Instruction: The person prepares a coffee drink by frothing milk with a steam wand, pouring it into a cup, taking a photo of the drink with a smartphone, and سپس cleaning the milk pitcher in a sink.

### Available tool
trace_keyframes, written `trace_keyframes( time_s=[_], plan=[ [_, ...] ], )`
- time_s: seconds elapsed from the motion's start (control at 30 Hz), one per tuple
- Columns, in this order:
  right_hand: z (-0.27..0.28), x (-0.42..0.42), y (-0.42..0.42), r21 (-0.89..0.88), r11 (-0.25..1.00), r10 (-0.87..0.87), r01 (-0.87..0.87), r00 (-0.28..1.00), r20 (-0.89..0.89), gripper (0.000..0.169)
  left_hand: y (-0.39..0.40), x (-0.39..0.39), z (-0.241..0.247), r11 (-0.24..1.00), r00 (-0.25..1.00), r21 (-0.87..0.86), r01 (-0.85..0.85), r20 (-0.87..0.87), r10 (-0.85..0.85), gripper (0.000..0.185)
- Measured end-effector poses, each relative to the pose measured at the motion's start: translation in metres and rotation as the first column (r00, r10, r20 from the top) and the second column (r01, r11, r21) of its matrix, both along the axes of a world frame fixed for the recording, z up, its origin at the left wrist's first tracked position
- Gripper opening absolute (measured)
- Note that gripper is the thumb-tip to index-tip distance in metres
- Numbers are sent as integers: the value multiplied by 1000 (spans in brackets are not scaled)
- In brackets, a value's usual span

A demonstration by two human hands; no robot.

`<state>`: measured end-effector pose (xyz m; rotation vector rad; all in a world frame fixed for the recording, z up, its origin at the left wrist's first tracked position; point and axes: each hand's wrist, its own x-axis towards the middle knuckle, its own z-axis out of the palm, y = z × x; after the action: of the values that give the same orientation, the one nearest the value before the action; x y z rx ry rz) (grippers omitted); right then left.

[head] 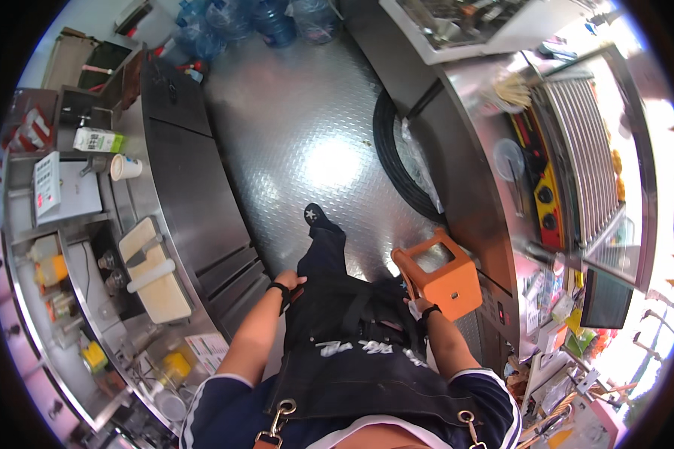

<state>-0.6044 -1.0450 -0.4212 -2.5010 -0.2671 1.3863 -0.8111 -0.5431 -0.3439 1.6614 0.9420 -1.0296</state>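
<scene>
My left hand (290,279) hangs at the left side of the black apron (359,348), by my thigh. Its fingers are partly hidden, so I cannot tell if anything is in them. On the other side, my right hand (421,306) is low beside the apron, close to an orange stool (455,286) with an open frame. A small white thing (413,310) shows at its fingers; whether it is gripped is unclear. Below me, one black shoe (313,214) with a star is on the metal tread-plate floor (281,134).
Left, a steel counter carries a cutting board (157,292) with a knife (144,251) and a white rolling pin (151,275), a paper cup (126,167) and a carton (98,140). Right are a black hose coil (393,151) and a roller grill (581,157). Water bottles (272,22) stand ahead.
</scene>
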Motion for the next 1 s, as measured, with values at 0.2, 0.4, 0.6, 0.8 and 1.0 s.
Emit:
trace_keyframes(
  time_s=[0.2,0.4,0.6,0.8,1.0],
  plan=[
    [101,75,136,158,937,-239,312,901,-363,25,94,-37,9,873,983,-463,-154,13,180,28],
    [184,130,223,47,999,16,11,840,-542,27,146,-25,97,640,922,-670,-376,-201,331,23],
    [47,244,337,391,751,-335,533,817,-470,30,161,24,78,984,994,-177,-23,99,41,18],
    [-217,370,454,522,852,-246,-41,849,468,20,172,41,-25,950,929,32,-311,220,297,14],
    [-390,402,499,420,860,-479,292,746,462,19,203,73,-128,901,892,214,-379,343,294,14]
  ],
)
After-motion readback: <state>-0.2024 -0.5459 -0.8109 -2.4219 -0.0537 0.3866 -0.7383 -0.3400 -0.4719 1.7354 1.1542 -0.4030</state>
